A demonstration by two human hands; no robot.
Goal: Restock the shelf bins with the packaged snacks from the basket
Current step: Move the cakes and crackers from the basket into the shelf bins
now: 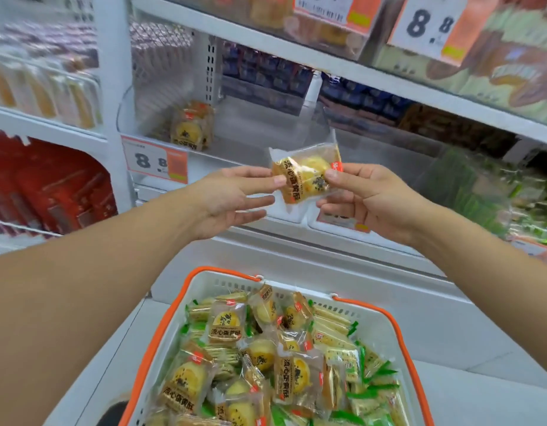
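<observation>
A clear-wrapped yellow pastry packet (306,173) is held up between both hands in front of the shelf. My right hand (367,198) pinches its right edge between thumb and fingers. My left hand (235,198) touches its left edge with thumb and forefinger, the other fingers straight. Behind it is a clear shelf bin (250,139) holding a small pile of the same pastry packets (191,126) at its left. Below, a white basket with orange handles (210,284) is full of pastry packets (226,325) and green-edged cracker packets (343,355).
A price tag reading 8.8 (157,162) hangs on the bin front. A neighbouring bin to the right holds green packets (487,192). Red packs (51,186) fill the left shelf. Blue packs (266,75) sit behind. The upper shelf edge (327,64) runs overhead.
</observation>
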